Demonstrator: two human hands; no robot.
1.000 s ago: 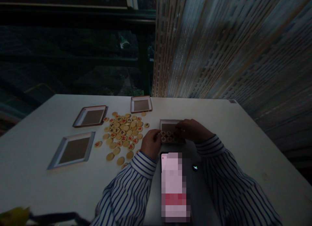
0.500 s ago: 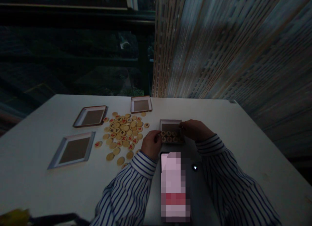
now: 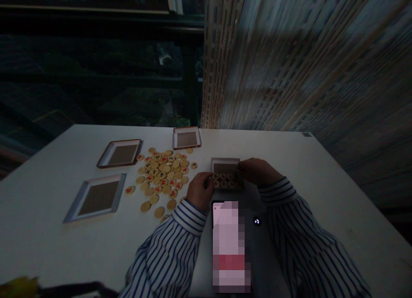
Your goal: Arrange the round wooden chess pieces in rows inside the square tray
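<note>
A shallow rectangular box lies in front of me, with two rows of round Chinese chess pieces in its near half. My left hand is closed at the box's left edge, fingers curled. At the opposite edge, my right hand pinches the box's side, its fingertips partly hidden. Left of the box spreads a loose heap of wooden Chinese chess pieces, some showing red or black characters and others plain faces.
Three more shallow trays stand on the white table: a back tray, a left tray and a near-left tray. A phone with a blurred screen lies between my forearms, beside a small dark round object. A curtain hangs behind.
</note>
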